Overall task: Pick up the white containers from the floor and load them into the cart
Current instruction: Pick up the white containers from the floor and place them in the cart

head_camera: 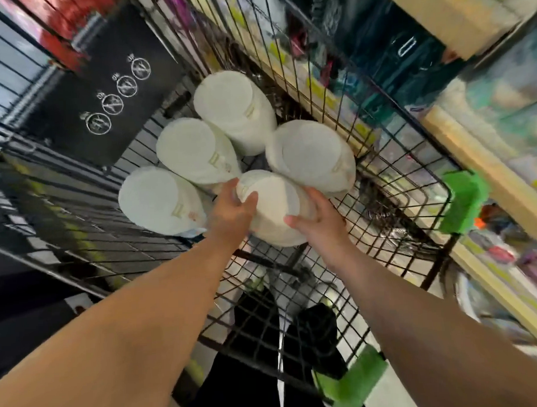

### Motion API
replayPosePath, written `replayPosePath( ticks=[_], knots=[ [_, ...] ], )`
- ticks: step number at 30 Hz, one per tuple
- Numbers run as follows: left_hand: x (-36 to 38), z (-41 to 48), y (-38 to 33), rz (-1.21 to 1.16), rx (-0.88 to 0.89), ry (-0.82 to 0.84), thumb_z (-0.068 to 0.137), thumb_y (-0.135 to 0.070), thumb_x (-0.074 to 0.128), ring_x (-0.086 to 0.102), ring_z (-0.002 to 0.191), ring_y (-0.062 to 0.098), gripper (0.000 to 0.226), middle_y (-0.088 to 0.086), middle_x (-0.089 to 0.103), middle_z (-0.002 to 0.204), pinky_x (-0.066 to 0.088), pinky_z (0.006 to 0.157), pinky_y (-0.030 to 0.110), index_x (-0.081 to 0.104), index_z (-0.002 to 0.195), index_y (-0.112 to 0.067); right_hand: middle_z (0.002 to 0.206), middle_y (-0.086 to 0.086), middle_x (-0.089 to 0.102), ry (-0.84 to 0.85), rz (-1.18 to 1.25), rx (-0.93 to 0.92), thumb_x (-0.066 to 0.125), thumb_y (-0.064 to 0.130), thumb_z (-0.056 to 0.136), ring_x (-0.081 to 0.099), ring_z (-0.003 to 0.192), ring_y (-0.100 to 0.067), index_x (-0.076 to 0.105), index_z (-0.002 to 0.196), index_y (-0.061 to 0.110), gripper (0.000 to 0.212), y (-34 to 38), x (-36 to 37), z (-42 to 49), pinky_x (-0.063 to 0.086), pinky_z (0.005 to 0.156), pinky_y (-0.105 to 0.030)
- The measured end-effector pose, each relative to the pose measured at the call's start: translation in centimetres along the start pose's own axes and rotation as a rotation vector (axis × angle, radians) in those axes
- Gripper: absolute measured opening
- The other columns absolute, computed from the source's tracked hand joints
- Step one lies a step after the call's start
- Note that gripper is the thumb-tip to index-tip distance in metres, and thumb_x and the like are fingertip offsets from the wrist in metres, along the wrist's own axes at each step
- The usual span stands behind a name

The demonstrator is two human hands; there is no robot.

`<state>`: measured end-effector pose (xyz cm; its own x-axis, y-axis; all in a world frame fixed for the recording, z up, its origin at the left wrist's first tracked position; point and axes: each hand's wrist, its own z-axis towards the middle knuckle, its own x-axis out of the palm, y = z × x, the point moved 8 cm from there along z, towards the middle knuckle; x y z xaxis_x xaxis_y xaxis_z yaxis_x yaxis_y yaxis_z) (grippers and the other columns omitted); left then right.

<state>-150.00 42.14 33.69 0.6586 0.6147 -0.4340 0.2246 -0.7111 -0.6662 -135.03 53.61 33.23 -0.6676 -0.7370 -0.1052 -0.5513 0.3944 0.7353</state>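
Best done by lowering the held white container straight down into the free spot at centre frame, keeping it upright and level, easing it in beside the four standing containers without knocking them, and letting go only once seated flat on the wire floor of the cart. Worth minding the knuckles against the neighbour just up and right of centre. Gripped from both sides: with the left hand clasped on its left flank, thumb laid across the lid edge, other fingers hidden beneath; with the right hand curled round its lower right flank, thumb tip on the lid rim. Lodged thus between the two palms, lid up, inside the basket, close under the neighbours; touching or just apart, impossible to tell through the blur.
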Motion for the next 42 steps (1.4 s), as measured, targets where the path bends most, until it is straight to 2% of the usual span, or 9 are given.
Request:
replayPosePath(
  ticks=[4, 10, 13, 18, 21, 26, 30, 34, 42],
  knots=[
    [0.6, 0.3, 0.4, -0.004, 0.0, 0.025, 0.093, -0.032, 0.059, 0.046, 0.131, 0.024, 0.06, 0.01, 0.048, 0.143, 0.039, 0.105, 0.029, 0.036, 0.146, -0.014, 0.136, 0.008, 0.048, -0.022, -0.004, -0.001, 0.079, 0.029, 0.071, 0.046, 0.124, -0.019, 0.043, 0.133, 0.041, 0.072, -1.2, -0.3, 0.5, 0.044, 0.103, -0.043],
    [-0.3, -1.5, -2.6, 0.178, 0.08, 0.007, 0.093, -0.036, 0.059, 0.051, 0.121, 0.022, 0.055, 0.011, 0.052, 0.139, 0.037, 0.089, 0.02, 0.044, 0.141, -0.012, 0.13, -0.002, 0.055, -0.086, -0.102, -0.045, 0.071, 0.034, 0.08, 0.054, 0.115, -0.022, 0.037, 0.128, 0.029, 0.059, 0.5, -1.6, -1.0, 0.05, 0.082, -0.03],
    [-1.3, -4.5, -5.2, 0.242, 0.155, -0.004, 0.091, -0.039, 0.061, 0.054, 0.119, 0.021, 0.053, 0.007, 0.056, 0.135, 0.036, 0.083, 0.02, 0.048, 0.139, -0.02, 0.13, 0.002, 0.054, -0.072, -0.128, -0.077, 0.07, 0.036, 0.081, 0.052, 0.116, -0.019, 0.038, 0.131, 0.03, 0.059, 2.7, -3.2, -3.5, 0.047, 0.094, -0.035],
    [-2.3, -11.6, -9.8, 0.263, 0.383, 0.06, 0.088, -0.037, 0.066, 0.058, 0.112, 0.017, 0.047, 0.001, 0.062, 0.128, 0.047, 0.095, 0.03, 0.056, 0.131, -0.022, 0.115, 0.007, 0.056, -0.175, -0.162, -0.192, 0.068, 0.038, 0.084, 0.053, 0.111, -0.014, 0.053, 0.123, 0.021, 0.045, 7.1, -7.9, -11.3, 0.045, 0.09, -0.029],
    [-1.6, -15.7, -11.9, 0.307, 0.515, 0.131, 0.087, -0.038, 0.066, 0.059, 0.106, 0.013, 0.046, -0.001, 0.061, 0.128, 0.05, 0.093, 0.033, 0.056, 0.13, -0.024, 0.113, 0.005, 0.056, -0.27, -0.17, -0.221, 0.066, 0.038, 0.085, 0.054, 0.109, -0.015, 0.055, 0.123, 0.019, 0.044, 8.0, -10.9, -16.1, 0.046, 0.094, -0.031],
    [2.2, -20.5, -15.4, 0.44, 0.712, 0.34, 0.087, -0.038, 0.067, 0.059, 0.108, 0.014, 0.048, -0.003, 0.061, 0.127, 0.043, 0.087, 0.022, 0.055, 0.132, -0.026, 0.094, 0.01, 0.056, -0.491, -0.075, -0.198, 0.068, 0.034, 0.085, 0.056, 0.098, -0.017, 0.059, 0.112, 0.019, 0.032, 6.5, -15.8, -23.0, 0.046, 0.088, -0.031],
    [7.2, -24.7, -17.8, 0.481, 0.857, 0.549, 0.085, -0.034, 0.069, 0.058, 0.099, 0.009, 0.045, -0.007, 0.061, 0.121, 0.039, 0.076, 0.003, 0.059, 0.128, -0.025, 0.099, 0.0, 0.064, -0.779, 0.118, -0.149, 0.072, 0.032, 0.081, 0.06, 0.095, -0.016, 0.063, 0.106, 0.018, 0.03, 2.8, -18.7, -28.9, 0.047, 0.088, -0.029],
    [12.5, -30.9, -17.3, 0.525, 1.004, 0.79, 0.086, -0.037, 0.069, 0.059, 0.097, 0.003, 0.043, -0.011, 0.06, 0.12, 0.047, 0.088, 0.021, 0.058, 0.126, -0.031, 0.104, 0.0, 0.067, -0.985, 0.267, -0.081, 0.07, 0.037, 0.082, 0.061, 0.099, -0.013, 0.065, 0.11, 0.015, 0.036, -2.3, -19.4, -36.3, 0.046, 0.088, -0.029],
    [23.1, -48.5, -10.8, 0.689, 1.238, 1.163, 0.087, -0.031, 0.068, 0.057, 0.091, 0.005, 0.036, -0.005, 0.065, 0.114, 0.049, 0.087, 0.028, 0.062, 0.122, -0.029, 0.102, -0.006, 0.069, -1.414, 0.597, 0.069, 0.073, 0.029, 0.081, 0.064, 0.098, -0.018, 0.066, 0.105, 0.016, 0.028, -16.5, -21.0, -51.9, 0.05, 0.093, -0.037]
  ],
)
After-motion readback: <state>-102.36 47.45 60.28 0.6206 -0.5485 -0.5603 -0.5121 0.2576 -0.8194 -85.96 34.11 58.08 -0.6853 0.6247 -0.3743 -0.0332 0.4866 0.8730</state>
